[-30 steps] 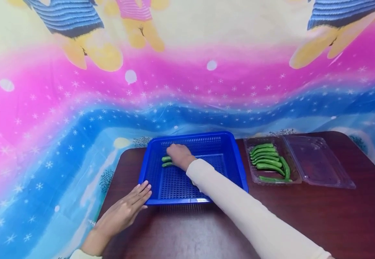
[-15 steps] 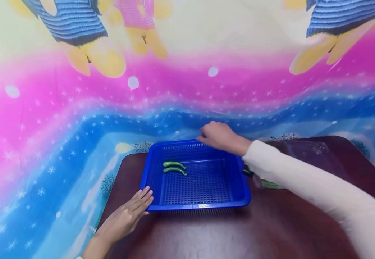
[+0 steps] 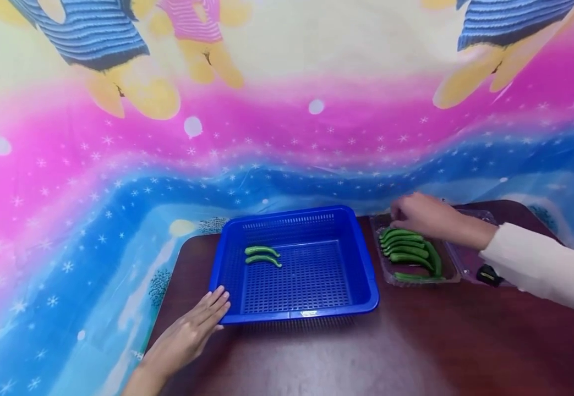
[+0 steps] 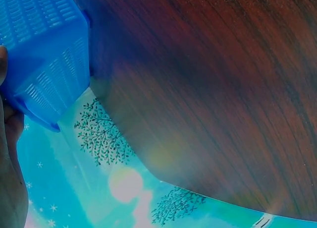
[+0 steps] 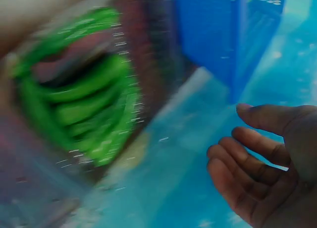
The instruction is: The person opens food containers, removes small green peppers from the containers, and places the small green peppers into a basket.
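A blue plastic basket (image 3: 291, 315) stands on the table with two green chili peppers (image 3: 263, 255) lying side by side at its left. My left hand (image 3: 190, 333) rests with straight fingers on the basket's front left corner; part of it shows at the left edge of the left wrist view. To the right sits a clear plastic clamshell box (image 3: 452, 270), its lid folded out, holding several green chili peppers (image 3: 405, 247). Above the box hovers my right hand (image 3: 427, 215), empty, fingers loosely bent in the right wrist view, where the peppers (image 5: 94, 94) are blurred.
Under everything is a dark reddish-brown wooden table (image 3: 326, 357) with rounded far corners. A colourful printed sheet (image 3: 287, 126) hangs behind it and down its left side. A black strap piece (image 3: 490, 275) shows below the right sleeve (image 3: 539, 264).
My right hand has left the basket, where two peppers now lie uncovered, and moved right over its far edge to above the clamshell box. My left hand has stayed on the basket's corner.
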Demonstrator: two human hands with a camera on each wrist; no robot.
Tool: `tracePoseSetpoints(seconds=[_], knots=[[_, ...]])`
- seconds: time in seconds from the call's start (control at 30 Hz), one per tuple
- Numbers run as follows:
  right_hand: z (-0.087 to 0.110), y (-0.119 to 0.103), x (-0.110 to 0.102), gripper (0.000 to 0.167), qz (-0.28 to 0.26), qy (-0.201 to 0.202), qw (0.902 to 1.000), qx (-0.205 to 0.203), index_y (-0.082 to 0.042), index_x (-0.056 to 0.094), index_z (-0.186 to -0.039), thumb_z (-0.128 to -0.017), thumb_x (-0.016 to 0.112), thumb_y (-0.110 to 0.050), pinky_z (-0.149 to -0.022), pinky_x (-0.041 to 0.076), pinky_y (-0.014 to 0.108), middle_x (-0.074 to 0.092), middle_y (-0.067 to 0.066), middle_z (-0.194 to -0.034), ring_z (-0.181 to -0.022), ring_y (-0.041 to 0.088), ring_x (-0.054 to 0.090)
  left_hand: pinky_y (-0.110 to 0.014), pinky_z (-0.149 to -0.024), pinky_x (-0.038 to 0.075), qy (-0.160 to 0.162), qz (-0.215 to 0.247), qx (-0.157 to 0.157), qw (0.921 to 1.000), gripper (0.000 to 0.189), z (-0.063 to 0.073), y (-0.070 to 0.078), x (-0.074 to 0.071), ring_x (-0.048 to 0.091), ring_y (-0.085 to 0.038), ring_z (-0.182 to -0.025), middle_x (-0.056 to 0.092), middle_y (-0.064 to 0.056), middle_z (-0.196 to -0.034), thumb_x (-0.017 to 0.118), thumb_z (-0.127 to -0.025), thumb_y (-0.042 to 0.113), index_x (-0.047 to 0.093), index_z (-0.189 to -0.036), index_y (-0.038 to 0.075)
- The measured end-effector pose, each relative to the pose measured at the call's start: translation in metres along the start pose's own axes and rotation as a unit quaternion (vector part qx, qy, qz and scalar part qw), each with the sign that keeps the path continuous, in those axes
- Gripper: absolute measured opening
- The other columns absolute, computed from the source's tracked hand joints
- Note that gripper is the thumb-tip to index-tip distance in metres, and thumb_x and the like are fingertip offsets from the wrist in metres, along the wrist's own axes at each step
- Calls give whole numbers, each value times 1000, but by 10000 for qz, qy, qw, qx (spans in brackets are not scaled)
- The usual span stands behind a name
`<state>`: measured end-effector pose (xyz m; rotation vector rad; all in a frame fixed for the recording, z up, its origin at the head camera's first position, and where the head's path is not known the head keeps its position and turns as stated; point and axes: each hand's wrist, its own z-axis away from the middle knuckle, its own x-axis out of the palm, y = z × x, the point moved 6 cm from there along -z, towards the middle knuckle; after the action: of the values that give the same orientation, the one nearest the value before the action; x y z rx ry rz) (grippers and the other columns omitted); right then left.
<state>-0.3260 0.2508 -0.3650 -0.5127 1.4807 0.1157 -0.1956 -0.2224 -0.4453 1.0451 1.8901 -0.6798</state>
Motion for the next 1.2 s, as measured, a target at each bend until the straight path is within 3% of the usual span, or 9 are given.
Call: tracePoseSetpoints(seconds=[0.17,0.37,0.53,0.7,0.97,1.2], knots=[[21,28,29,14,137,93,9997,-184,-3,72,-96,-85,80,-7,-57,56,27,69,2,-82,-62,6,56,-28,-129,25,31,-64,-36,10000,45,2,1,-1,52,-29,-143,61,-25,-142,38,-113,26,61,-140,-1],[39,36,69,17,483,171,9971,-554,-7,71,-95,-84,82,-2,-53,50,25,66,3,-86,-70,8,59,-26,-128,24,-130,-252,-262,9993,48,5,1,-2,56,-30,-139,61,-23,-142,33,-114,31,62,-140,3],[42,39,88,17,586,72,9974,-405,-7,71,-99,-86,80,-2,-51,45,24,63,3,-86,-64,7,55,-27,-129,25,-81,-208,-192,9996,46,3,0,-2,56,-30,-139,58,-20,-147,35,-114,29,61,-141,2],[41,39,97,17,913,240,9948,-384,-7,71,-96,-84,81,-1,-48,45,27,64,3,-82,-64,11,57,-28,-129,26,61,-147,-56,9999,44,2,1,-4,53,-28,-142,61,-23,-143,38,-113,27,61,-141,1],[40,37,100,16,1194,718,9897,-335,-13,65,-80,-87,75,-1,-42,46,32,59,0,-71,-60,16,58,-28,-129,26,6,-170,-104,9998,46,2,0,-2,54,-28,-141,62,-24,-141,37,-113,28,63,-138,0],[43,32,103,11,1002,489,9936,-197,-8,66,-86,-89,69,1,-42,41,27,56,2,-74,-58,12,53,-27,-129,25,82,-161,30,9998,44,2,2,-3,50,-27,-144,57,-22,-147,38,-113,27,61,-141,1]])
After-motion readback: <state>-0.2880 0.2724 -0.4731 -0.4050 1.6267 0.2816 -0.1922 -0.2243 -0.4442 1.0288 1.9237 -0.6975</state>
